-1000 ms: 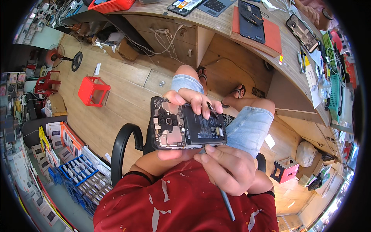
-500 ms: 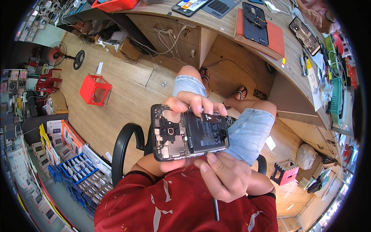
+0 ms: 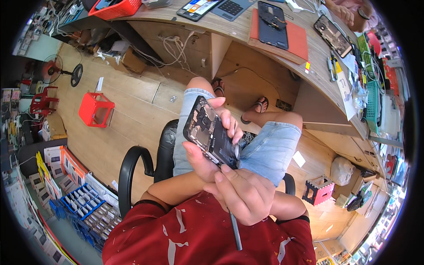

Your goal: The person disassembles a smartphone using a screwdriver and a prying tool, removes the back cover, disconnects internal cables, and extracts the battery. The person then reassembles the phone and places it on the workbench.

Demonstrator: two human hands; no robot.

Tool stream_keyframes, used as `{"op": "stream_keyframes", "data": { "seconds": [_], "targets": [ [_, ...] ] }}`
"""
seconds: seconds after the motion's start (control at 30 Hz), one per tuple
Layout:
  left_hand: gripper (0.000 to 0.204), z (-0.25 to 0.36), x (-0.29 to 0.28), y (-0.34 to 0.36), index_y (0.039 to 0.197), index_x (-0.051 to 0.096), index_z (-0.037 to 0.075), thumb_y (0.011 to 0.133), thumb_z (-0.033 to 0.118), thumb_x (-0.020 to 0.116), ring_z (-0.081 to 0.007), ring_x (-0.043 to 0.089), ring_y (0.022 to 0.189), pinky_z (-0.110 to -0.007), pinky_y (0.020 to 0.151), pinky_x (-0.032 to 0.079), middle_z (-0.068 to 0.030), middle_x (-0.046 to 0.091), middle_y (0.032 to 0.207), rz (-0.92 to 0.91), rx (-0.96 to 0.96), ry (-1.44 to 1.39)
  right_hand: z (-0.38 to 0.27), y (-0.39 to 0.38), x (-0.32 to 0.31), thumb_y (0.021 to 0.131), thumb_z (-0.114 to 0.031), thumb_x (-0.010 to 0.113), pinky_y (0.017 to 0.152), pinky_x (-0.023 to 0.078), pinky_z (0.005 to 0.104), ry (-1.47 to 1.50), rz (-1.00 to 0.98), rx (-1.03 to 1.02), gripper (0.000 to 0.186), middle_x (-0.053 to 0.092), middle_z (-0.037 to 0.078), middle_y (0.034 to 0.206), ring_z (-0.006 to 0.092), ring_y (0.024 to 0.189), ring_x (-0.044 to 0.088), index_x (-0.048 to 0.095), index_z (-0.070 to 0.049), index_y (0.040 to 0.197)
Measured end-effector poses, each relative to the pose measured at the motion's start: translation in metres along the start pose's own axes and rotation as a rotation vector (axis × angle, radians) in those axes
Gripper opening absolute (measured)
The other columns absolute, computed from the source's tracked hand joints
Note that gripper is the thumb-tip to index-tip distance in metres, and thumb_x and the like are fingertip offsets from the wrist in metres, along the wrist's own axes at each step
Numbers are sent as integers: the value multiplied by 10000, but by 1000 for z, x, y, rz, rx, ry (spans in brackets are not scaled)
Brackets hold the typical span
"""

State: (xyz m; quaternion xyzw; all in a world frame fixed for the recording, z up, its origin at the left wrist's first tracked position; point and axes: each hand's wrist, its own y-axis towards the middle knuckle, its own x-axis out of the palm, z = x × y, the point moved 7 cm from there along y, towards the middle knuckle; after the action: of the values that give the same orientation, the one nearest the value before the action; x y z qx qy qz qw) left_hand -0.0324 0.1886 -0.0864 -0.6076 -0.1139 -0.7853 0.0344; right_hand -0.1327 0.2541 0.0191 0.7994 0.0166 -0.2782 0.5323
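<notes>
Above my lap, my left hand [image 3: 201, 163] is closed around an opened phone [image 3: 205, 123], thumb along the near edge and fingers over the far edge. Its back cover is off, so the circuit board, the camera module and a black battery [image 3: 224, 143] show. The phone is tilted, its camera end raised toward the upper left. My right hand [image 3: 247, 194] pinches a thin, dark, pen-like tool [image 3: 235, 232], with the fingertips at the phone's lower edge. The tool's shaft sticks out below the hand; its working tip is hidden.
Ahead stands a wooden desk [image 3: 229, 28] carrying a red box [image 3: 298, 42], a dark phone back cover [image 3: 272, 26] and another opened phone [image 3: 332, 35]. A person's hand [image 3: 342, 13] rests at the far right. A red stool [image 3: 96, 109] and a black chair armrest [image 3: 128, 172] are leftward.
The phone has turned from nearly level and face-on to a steep tilt, its camera end up. Both hands have shifted slightly left with it, and the tool is still in my right hand.
</notes>
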Motion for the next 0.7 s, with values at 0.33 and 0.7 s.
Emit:
{"op": "stream_keyframes", "data": {
  "seconds": [0.33,0.7],
  "targets": [
    [993,-18,-13,19,1610,383,57,1022,840,545,-157,502,890,-325,742,462,-31,498,1076,178,-54,392,18,7,-41,854,-187,974,605,644,308,207,54,165,393,783,162,994,220,804,771,782,45,1105],
    [777,-40,-36,-2,1591,443,-24,984,407,665,-223,550,816,-375,721,483,-99,546,1036,106,-679,283,231,-20,-119,1090,-428,712,667,511,581,-540,-187,820,468,684,240,825,508,747,662,622,-24,870]
  ]
}}
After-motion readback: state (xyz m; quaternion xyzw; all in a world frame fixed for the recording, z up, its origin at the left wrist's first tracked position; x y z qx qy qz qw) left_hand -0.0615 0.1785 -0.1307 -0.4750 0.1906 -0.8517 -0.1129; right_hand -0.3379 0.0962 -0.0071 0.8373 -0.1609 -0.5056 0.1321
